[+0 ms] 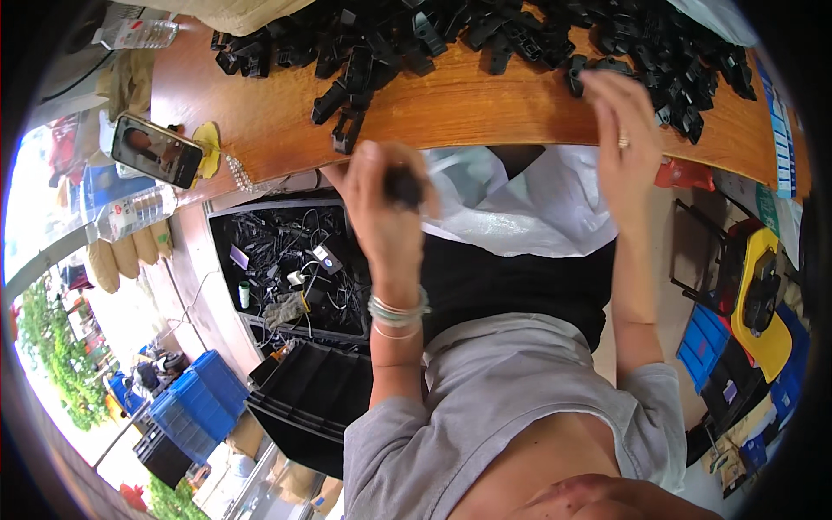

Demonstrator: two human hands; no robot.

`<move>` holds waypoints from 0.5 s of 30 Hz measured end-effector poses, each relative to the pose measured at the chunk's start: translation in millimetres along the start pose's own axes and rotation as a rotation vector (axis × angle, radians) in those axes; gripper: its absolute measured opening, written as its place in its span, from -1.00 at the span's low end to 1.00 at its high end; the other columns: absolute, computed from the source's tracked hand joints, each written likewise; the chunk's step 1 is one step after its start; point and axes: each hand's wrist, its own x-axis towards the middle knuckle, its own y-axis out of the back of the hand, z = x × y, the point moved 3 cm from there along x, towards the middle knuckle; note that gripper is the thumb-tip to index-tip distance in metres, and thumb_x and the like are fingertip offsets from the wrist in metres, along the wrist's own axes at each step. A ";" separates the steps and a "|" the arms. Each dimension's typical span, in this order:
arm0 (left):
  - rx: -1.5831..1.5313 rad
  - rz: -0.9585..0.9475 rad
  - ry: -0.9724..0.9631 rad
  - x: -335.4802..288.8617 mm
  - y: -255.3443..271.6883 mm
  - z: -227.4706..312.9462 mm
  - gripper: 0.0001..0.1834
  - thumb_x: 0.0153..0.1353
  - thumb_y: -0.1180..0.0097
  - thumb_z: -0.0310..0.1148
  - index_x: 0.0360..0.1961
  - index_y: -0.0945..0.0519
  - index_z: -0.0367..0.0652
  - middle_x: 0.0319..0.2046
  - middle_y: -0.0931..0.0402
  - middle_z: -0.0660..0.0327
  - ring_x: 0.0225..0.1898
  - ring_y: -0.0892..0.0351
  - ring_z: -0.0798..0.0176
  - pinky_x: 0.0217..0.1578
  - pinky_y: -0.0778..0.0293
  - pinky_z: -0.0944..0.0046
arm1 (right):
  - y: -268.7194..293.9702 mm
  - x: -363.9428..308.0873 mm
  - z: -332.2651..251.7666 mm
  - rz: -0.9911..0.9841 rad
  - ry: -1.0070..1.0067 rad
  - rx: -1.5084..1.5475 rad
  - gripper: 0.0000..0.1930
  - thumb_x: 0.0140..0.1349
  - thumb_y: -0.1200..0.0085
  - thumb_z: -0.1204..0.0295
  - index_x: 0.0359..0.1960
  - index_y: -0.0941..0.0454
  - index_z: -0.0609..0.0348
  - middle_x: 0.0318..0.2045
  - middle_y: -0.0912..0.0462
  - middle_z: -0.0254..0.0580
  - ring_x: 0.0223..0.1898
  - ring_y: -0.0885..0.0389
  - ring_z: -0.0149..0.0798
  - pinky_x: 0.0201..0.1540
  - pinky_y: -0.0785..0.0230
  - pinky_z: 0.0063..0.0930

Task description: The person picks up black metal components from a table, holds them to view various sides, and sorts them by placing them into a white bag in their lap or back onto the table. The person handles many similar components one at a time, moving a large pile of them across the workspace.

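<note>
My left hand [378, 195] is closed around a small black plastic part [402, 186] in front of the table's near edge. Motion smears the part, so its shape is unclear. My right hand [631, 130] reaches over the table on the right with its fingers stretched out. Its fingertips are at a black plastic piece [574, 76]; whether they touch it I cannot tell. A large heap of similar black plastic parts [373, 52] spreads along the far side of the wooden table [485, 113]. A few of them lie closer, by my left hand.
A white plastic sack [520, 212] hangs open between table and lap. On the left, a phone [156, 149] leans at the table's edge beside a bead string [238, 173]. Below stands a black crate [286, 260] of cables and parts. A yellow-and-black stool [754, 295] stands right.
</note>
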 end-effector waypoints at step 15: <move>1.143 0.076 -0.594 29.6 27.9 26.5 -0.77 0.03 -0.23 -0.53 -0.27 -0.50 -0.27 -0.41 -0.50 0.13 -0.38 -0.52 0.17 -0.36 -0.40 0.22 | -8.6 1.2 3.7 0.089 0.203 -0.307 -0.72 0.12 -0.12 0.57 -0.09 -0.51 0.15 -0.07 -0.54 -0.18 -0.05 -0.48 -0.12 0.02 -0.24 -0.32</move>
